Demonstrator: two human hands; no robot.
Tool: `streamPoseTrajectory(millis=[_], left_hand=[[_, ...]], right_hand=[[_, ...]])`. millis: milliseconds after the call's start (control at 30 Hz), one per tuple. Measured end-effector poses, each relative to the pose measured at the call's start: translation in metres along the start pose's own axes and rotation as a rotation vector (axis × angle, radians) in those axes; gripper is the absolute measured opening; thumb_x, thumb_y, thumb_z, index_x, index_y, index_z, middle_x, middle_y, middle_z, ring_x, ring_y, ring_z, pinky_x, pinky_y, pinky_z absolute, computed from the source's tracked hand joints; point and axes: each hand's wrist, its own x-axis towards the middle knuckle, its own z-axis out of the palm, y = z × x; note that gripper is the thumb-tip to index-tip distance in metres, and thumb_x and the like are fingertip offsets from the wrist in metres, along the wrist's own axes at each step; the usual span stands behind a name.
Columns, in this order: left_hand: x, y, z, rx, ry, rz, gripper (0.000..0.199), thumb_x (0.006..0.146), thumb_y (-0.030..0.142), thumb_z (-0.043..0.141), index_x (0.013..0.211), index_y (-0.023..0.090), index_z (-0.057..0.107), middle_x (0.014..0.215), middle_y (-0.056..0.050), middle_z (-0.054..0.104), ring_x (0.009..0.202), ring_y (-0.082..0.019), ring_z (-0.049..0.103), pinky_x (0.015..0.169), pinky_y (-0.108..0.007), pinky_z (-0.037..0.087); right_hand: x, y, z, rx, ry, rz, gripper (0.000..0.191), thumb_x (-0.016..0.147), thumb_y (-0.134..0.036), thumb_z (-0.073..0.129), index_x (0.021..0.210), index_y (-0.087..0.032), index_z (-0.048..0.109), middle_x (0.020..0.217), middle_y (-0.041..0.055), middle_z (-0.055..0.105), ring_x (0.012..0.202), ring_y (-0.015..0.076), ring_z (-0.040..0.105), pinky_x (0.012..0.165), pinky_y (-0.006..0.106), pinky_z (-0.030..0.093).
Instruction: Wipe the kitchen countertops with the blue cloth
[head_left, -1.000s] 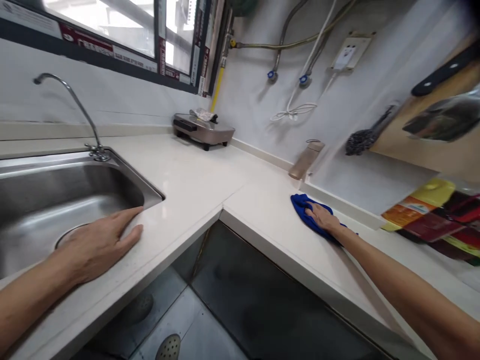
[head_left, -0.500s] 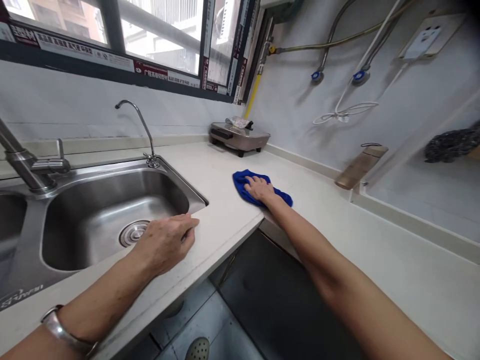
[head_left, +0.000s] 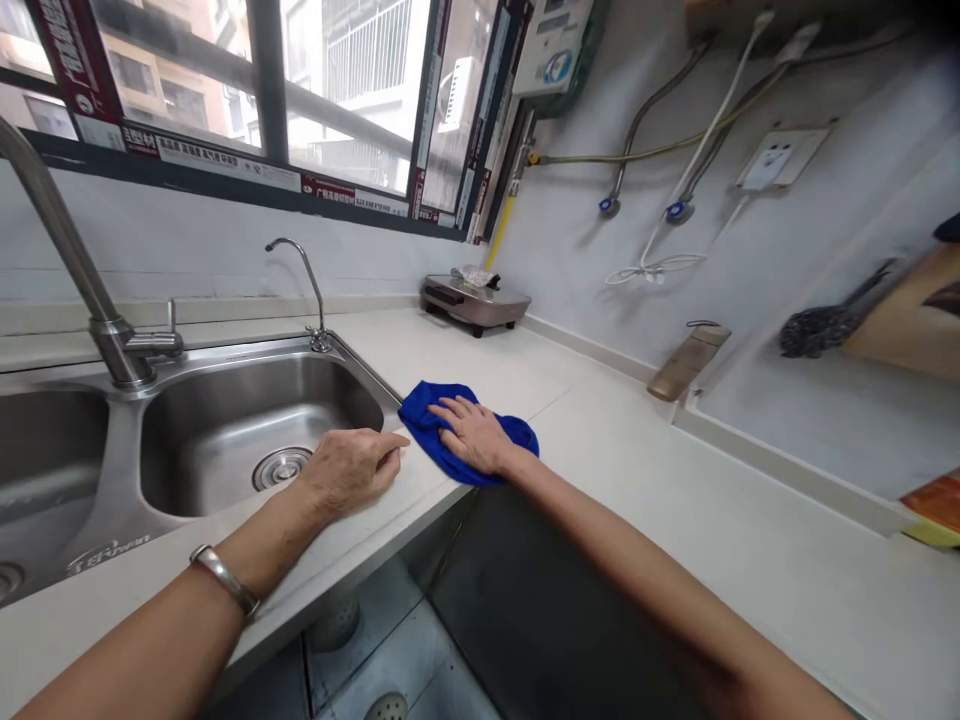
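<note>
A crumpled blue cloth lies on the white countertop, just right of the sink's corner. My right hand rests on top of it, palm down with the fingers spread. Beside the basin, near the counter's front edge, my left hand leans on the countertop. Its fingers are curled together and nothing shows in them. The steel sink has a large faucet and a thin curved tap behind its basins.
An electric pan stands in the back corner under the window. A brown bottle is by the right wall, below hoses, blue valves and a socket. A dark bundle lies farther right.
My right hand and the blue cloth have moved left and nearer, up to the sink's corner. My left hand stays beside the basin, while the head view has shifted.
</note>
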Motion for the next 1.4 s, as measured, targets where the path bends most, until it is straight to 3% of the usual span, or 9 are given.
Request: streamPoseTrajectory(millis=[167,333,467,600,867,1033,1200,1333,1400], left_hand=[[-0.001,-0.001,-0.006,0.074,-0.024,-0.135,0.039,0.093,0.028,0.043,0.114,0.024,0.076,0.089,-0.007,0.078,0.084,-0.025,0.073,0.076,-0.036,0.056],[-0.001,0.005,-0.012,0.026,-0.203,-0.177,0.044,0.094,0.026,0.040,0.127,0.026,0.069,0.079,-0.004,0.076,0.079,-0.024,0.071,0.074,-0.035,0.052],[0.001,0.006,-0.012,0.000,-0.269,-0.215,0.041,0.093,0.027,0.042,0.124,0.028,0.070,0.085,-0.004,0.076,0.089,-0.026,0.071,0.079,-0.037,0.052],[0.001,0.004,-0.009,-0.030,-0.260,-0.248,0.039,0.092,0.026,0.045,0.119,0.031,0.073,0.079,-0.003,0.074,0.082,-0.024,0.070,0.075,-0.035,0.051],[-0.002,0.000,0.001,-0.092,-0.186,-0.254,0.037,0.088,0.023,0.051,0.114,0.032,0.074,0.067,0.002,0.067,0.063,-0.016,0.061,0.063,-0.029,0.040],[-0.004,-0.003,0.002,-0.190,-0.165,-0.262,0.036,0.087,0.024,0.051,0.112,0.029,0.076,0.059,0.005,0.060,0.053,-0.011,0.050,0.060,-0.027,0.036],[-0.002,-0.003,-0.001,-0.225,-0.180,-0.278,0.035,0.087,0.026,0.051,0.111,0.029,0.077,0.057,0.004,0.057,0.053,-0.011,0.049,0.059,-0.028,0.035],[0.000,-0.003,0.000,-0.221,-0.188,-0.277,0.035,0.086,0.025,0.052,0.111,0.029,0.077,0.057,0.004,0.059,0.054,-0.011,0.049,0.060,-0.029,0.036],[0.000,-0.002,0.001,-0.214,-0.185,-0.280,0.035,0.085,0.025,0.053,0.110,0.028,0.077,0.059,0.003,0.061,0.055,-0.012,0.051,0.061,-0.029,0.037]], right_hand=[[-0.037,-0.030,-0.003,0.035,0.015,-0.082,0.057,0.101,-0.039,0.035,0.157,-0.028,0.037,0.164,0.0044,0.030,0.152,0.0303,0.022,0.122,0.052,0.025],[-0.033,-0.019,-0.003,0.059,0.014,-0.131,0.058,0.100,-0.040,0.036,0.157,-0.030,0.037,0.164,0.0029,0.030,0.152,0.0291,0.022,0.122,0.052,0.026],[-0.003,0.012,0.000,0.039,-0.017,-0.036,0.059,0.101,-0.042,0.033,0.158,-0.028,0.036,0.163,0.0037,0.032,0.152,0.0303,0.025,0.122,0.052,0.028],[0.036,0.035,0.008,0.020,-0.015,0.014,0.058,0.101,-0.042,0.029,0.158,-0.030,0.036,0.164,0.0023,0.031,0.151,0.0301,0.027,0.120,0.052,0.030],[0.120,0.035,0.017,0.038,0.001,0.073,0.057,0.101,-0.047,0.027,0.156,-0.034,0.038,0.163,0.0001,0.033,0.149,0.0286,0.030,0.120,0.053,0.031],[0.148,0.043,0.019,0.088,0.008,0.136,0.059,0.100,-0.050,0.027,0.155,-0.033,0.040,0.162,0.0017,0.035,0.148,0.0309,0.031,0.119,0.055,0.031],[0.132,0.083,0.023,0.081,-0.010,0.266,0.061,0.100,-0.049,0.024,0.155,-0.028,0.039,0.161,0.0066,0.035,0.146,0.0331,0.034,0.117,0.058,0.033],[0.088,0.129,0.021,0.065,-0.054,0.437,0.061,0.100,-0.050,0.025,0.156,-0.028,0.035,0.163,0.0055,0.032,0.147,0.0307,0.033,0.118,0.057,0.031],[0.060,0.152,0.021,0.050,-0.081,0.507,0.064,0.101,-0.048,0.022,0.158,-0.022,0.033,0.164,0.0098,0.029,0.147,0.0318,0.031,0.118,0.058,0.029]])
